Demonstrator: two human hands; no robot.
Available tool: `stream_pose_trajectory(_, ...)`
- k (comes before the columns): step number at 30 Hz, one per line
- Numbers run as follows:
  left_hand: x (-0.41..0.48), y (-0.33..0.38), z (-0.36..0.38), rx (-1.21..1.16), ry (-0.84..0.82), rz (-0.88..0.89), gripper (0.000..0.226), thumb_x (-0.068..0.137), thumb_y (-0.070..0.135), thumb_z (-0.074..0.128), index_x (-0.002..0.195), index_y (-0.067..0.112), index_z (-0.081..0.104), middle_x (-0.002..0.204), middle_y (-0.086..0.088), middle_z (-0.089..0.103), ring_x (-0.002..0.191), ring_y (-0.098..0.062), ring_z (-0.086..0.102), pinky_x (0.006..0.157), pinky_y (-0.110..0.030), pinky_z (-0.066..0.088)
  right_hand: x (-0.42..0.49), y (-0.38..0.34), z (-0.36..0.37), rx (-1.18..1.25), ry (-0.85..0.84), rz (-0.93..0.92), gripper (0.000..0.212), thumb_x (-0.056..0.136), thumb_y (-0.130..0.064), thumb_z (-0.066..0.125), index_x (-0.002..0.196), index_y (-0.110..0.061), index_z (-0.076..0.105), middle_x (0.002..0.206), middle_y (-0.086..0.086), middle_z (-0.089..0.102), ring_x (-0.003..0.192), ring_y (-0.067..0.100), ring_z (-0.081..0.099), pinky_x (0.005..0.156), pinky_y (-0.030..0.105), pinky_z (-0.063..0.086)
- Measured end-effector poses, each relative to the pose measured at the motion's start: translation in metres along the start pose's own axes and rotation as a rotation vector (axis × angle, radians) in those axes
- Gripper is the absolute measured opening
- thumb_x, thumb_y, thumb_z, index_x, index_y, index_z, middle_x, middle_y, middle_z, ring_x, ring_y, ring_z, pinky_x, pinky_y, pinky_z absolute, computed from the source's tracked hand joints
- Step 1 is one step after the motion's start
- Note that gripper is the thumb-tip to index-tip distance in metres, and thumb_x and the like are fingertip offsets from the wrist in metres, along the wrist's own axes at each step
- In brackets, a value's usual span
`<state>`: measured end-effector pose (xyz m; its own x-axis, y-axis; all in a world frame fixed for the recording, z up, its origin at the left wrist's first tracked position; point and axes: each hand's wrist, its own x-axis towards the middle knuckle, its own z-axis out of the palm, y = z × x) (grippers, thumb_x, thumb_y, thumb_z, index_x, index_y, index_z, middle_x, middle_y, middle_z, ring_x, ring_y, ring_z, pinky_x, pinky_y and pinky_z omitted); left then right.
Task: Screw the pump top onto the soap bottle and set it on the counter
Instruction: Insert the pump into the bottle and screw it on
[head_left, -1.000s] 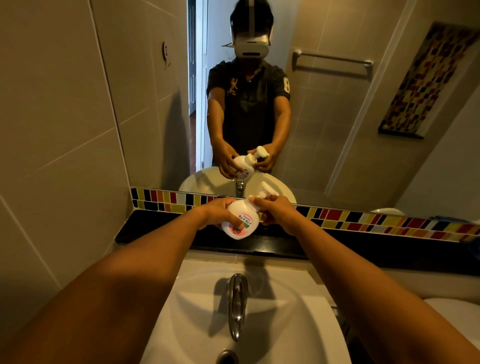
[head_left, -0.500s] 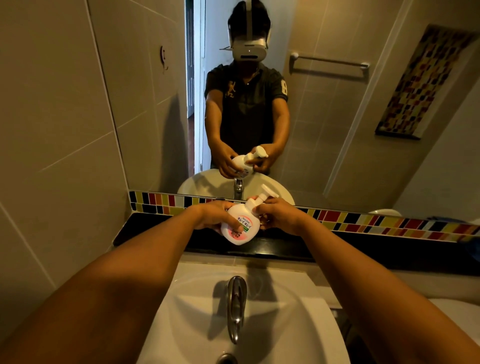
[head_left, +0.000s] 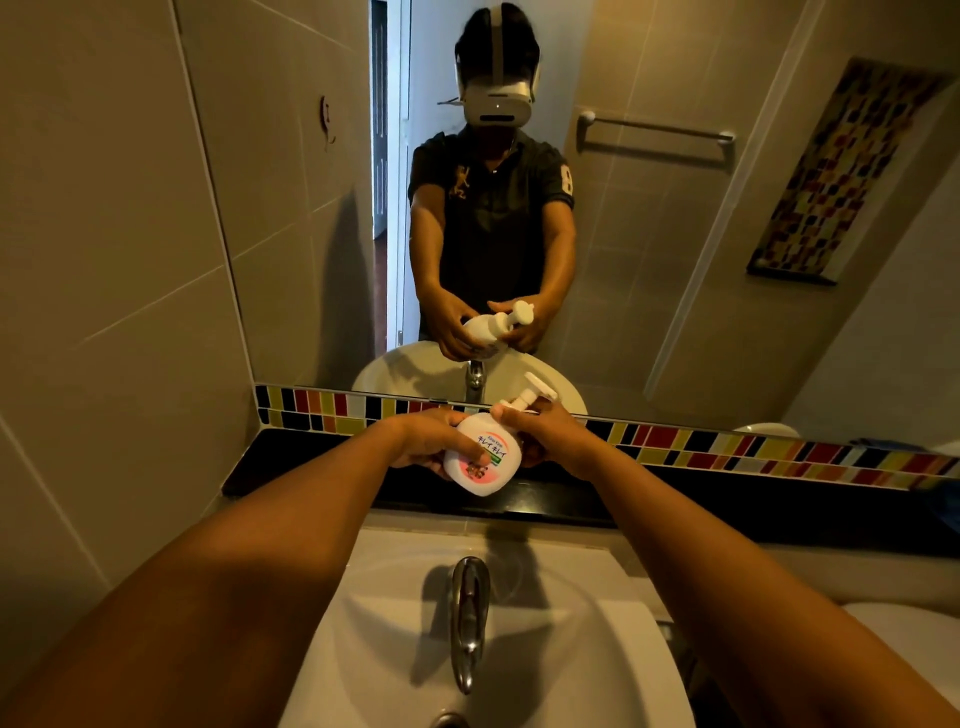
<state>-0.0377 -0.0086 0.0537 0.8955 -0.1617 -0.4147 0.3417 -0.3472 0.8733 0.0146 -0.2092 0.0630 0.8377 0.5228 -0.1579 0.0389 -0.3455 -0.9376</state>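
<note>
Aloft above the black counter (head_left: 311, 467), left hand (head_left: 426, 441) clasps soap bottle (head_left: 483, 460), right hand's (head_left: 545, 436) fingers (head_left: 506, 414) pinch pump top (head_left: 530, 397).

We count one soap bottle (head_left: 483, 460) with one pump top (head_left: 531, 396), held by our two hands, the left (head_left: 427, 441) and the right (head_left: 545, 435). One tap (head_left: 469, 618) stands over one white sink (head_left: 613, 660). There is one black desk (head_left: 727, 499), one mirror (head_left: 675, 260) and one tile strip (head_left: 779, 457).
</note>
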Motion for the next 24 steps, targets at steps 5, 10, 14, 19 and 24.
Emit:
stream_pose_trajectory(5, -0.004, -0.001, -0.005, -0.082, -0.022, -0.009, 0.048, 0.074, 0.02, 0.08, 0.118, 0.019, 0.061, 0.115, -0.01, 0.07, 0.105, -0.026, 0.068, 0.089, -0.044, 0.057, -0.001, -0.005, -0.009, 0.138, -0.07, 0.035, 0.022, 0.086, -0.024, 0.069, 0.105, -0.013, 0.067, 0.099, 0.012, 0.07, 0.083, 0.025, 0.065, 0.072, 0.034, 0.053)
stream_pose_trajectory(10, -0.013, 0.0, -0.01, -0.207, -0.165, -0.071, 0.052, 0.074, 0.015, 0.078, 0.123, 0.014, 0.059, 0.118, -0.013, 0.069, 0.11, -0.029, 0.066, 0.087, -0.04, 0.058, -0.009, -0.01, -0.023, 0.213, -0.281, 0.071, 0.023, 0.09, -0.017, 0.064, 0.113, -0.014, 0.067, 0.089, 0.01, 0.066, 0.067, 0.016, 0.057, 0.072, 0.034, 0.053)
stream_pose_trajectory(14, -0.019, 0.001, -0.015, -0.311, -0.26, -0.15, 0.058, 0.066, 0.015, 0.083, 0.12, 0.01, 0.06, 0.115, -0.016, 0.071, 0.111, -0.032, 0.066, 0.085, -0.042, 0.058, -0.012, -0.014, -0.029, 0.244, -0.402, 0.109, 0.027, 0.093, -0.014, 0.06, 0.12, -0.017, 0.064, 0.103, 0.014, 0.06, 0.077, 0.019, 0.058, 0.074, 0.034, 0.057)
stream_pose_trajectory(19, -0.019, 0.002, -0.014, -0.339, -0.252, -0.142, 0.06, 0.064, 0.011, 0.084, 0.119, 0.01, 0.06, 0.11, -0.016, 0.073, 0.107, -0.032, 0.068, 0.077, -0.041, 0.062, -0.011, -0.017, -0.028, 0.225, -0.379, 0.108, 0.023, 0.092, -0.016, 0.062, 0.114, -0.013, 0.066, 0.092, 0.01, 0.066, 0.072, 0.017, 0.06, 0.072, 0.034, 0.059)
stream_pose_trajectory(24, -0.015, 0.004, -0.005, -0.258, -0.203, -0.099, 0.056, 0.071, 0.014, 0.08, 0.123, 0.012, 0.059, 0.115, -0.015, 0.07, 0.11, -0.031, 0.067, 0.082, -0.04, 0.06, -0.005, -0.013, -0.02, 0.039, -0.2, 0.086, 0.044, 0.08, -0.044, 0.073, 0.103, -0.008, 0.063, 0.074, 0.007, 0.062, 0.057, 0.014, 0.055, 0.06, 0.03, 0.054)
